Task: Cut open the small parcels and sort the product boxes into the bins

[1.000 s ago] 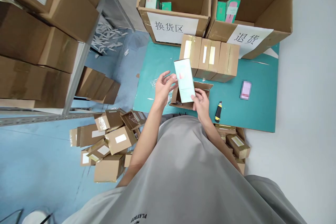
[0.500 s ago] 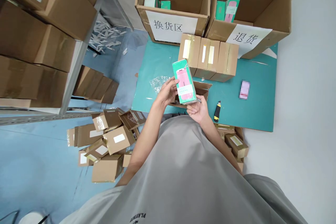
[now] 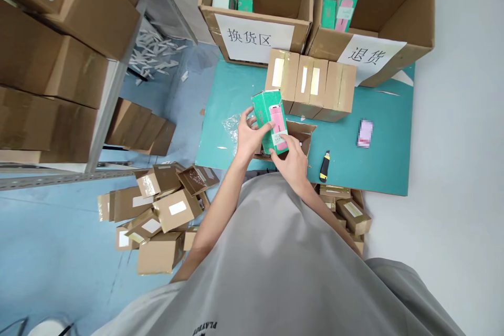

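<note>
Between both hands I hold a green box (image 3: 264,111) with a pink bottle pictured on one face. My left hand (image 3: 250,135) grips its left side, thumb across the front. My right hand (image 3: 292,158) closes on the lower right part, thumb at the bottom edge. Two faces of the box show, one plain green and one with the picture. Behind and below it stands an opened cardboard carton (image 3: 302,135) on the green table, partly hidden by the hands. Clear plastic wrap (image 3: 231,127) lies left of my left hand.
A box cutter (image 3: 325,166) and a blurred pink item (image 3: 365,133) lie on the table (image 3: 388,168). Several taped cartons (image 3: 310,84) stand before two large labelled boxes (image 3: 255,37) (image 3: 370,55) holding green boxes. Cartons heap on the floor (image 3: 173,210); a loaded shelf (image 3: 102,115) is left.
The green box has been turned about its long axis, so a plain green side now shows beside the pictured face. My right hand has moved up onto its right side.
</note>
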Demonstrator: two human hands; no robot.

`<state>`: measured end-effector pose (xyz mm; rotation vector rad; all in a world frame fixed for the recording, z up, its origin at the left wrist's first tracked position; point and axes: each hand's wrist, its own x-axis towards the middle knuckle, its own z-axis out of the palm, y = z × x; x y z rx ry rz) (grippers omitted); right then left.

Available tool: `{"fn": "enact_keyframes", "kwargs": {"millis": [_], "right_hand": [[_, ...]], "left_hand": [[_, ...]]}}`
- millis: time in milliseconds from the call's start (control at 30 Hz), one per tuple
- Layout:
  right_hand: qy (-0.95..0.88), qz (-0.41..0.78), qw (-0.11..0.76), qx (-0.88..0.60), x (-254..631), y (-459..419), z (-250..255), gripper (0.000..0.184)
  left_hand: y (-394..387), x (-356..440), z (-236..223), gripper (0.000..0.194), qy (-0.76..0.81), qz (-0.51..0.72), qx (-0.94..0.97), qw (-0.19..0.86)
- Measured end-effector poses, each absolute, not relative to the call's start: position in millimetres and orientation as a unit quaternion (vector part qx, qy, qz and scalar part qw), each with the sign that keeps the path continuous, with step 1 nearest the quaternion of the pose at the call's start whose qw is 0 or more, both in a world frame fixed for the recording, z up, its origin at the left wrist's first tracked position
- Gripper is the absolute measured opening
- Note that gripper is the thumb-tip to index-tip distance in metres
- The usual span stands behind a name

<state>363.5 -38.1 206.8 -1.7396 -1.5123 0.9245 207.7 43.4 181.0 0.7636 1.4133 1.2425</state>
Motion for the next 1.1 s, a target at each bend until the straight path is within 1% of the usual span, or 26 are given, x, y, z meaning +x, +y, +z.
{"fn": "enact_keyframes", "kwargs": {"millis": [67,133,167,233,300,367,433,567,633,700,800,867,900,1000,1033,1100], "right_hand": [[-0.527,0.395,0.366,-0.657,369.2,-33.3,202.9,0.058],[-0.441,0.479,0.424,-0.630,376.7,-28.3,198.6,0.057],[-0.387,0.530,0.450,-0.606,380.3,-26.1,196.8,0.054],[-0.270,0.631,0.483,-0.543,385.7,-23.1,194.5,0.040],[-0.164,0.718,0.478,-0.479,388.2,-22.1,193.9,0.027],[-0.085,0.777,0.453,-0.429,388.2,-22.7,194.5,0.026],[-0.033,0.809,0.432,-0.397,387.2,-23.8,195.3,0.028],[0.009,0.832,0.411,-0.372,386.9,-23.6,194.0,0.022],[-0.004,0.838,0.404,-0.367,387.4,-22.5,191.9,0.018],[-0.042,0.831,0.417,-0.366,387.3,-21.2,189.3,0.020],[-0.135,0.779,0.465,-0.398,386.0,-19.9,185.1,0.037],[-0.196,0.729,0.488,-0.439,385.3,-20.0,181.8,0.048],[-0.222,0.707,0.492,-0.457,385.2,-20.3,180.1,0.051],[-0.286,0.676,0.479,-0.482,387.1,-21.1,175.1,0.055],[-0.305,0.676,0.467,-0.482,388.6,-20.1,174.1,0.058],[-0.346,0.680,0.435,-0.478,393.6,-13.5,174.4,0.071]], "left_hand": [[40.8,207.8,186.9,0.093,0.578,0.519,0.316,0.545],[40.4,202.6,191.6,0.083,0.557,0.522,0.303,0.570],[41.0,198.7,192.9,0.078,0.548,0.525,0.298,0.579],[43.1,191.2,193.3,0.072,0.535,0.527,0.290,0.593],[45.0,187.1,191.6,0.071,0.525,0.518,0.280,0.614],[45.5,187.7,189.6,0.072,0.509,0.503,0.266,0.646],[44.6,191.3,189.2,0.074,0.492,0.496,0.253,0.669],[43.8,196.3,194.2,0.079,0.479,0.500,0.260,0.673],[44.8,194.8,198.2,0.078,0.472,0.496,0.275,0.675],[44.6,190.7,202.0,0.074,0.478,0.487,0.285,0.673],[37.2,182.0,205.5,0.072,0.513,0.443,0.309,0.667],[27.1,176.8,205.0,0.077,0.525,0.396,0.327,0.678],[21.2,174.8,203.7,0.081,0.523,0.377,0.332,0.688],[5.1,171.2,195.5,0.091,0.513,0.364,0.334,0.702],[1.0,170.3,192.0,0.092,0.514,0.370,0.331,0.699],[-5.4,167.9,185.1,0.091,0.519,0.385,0.324,0.691]]}}
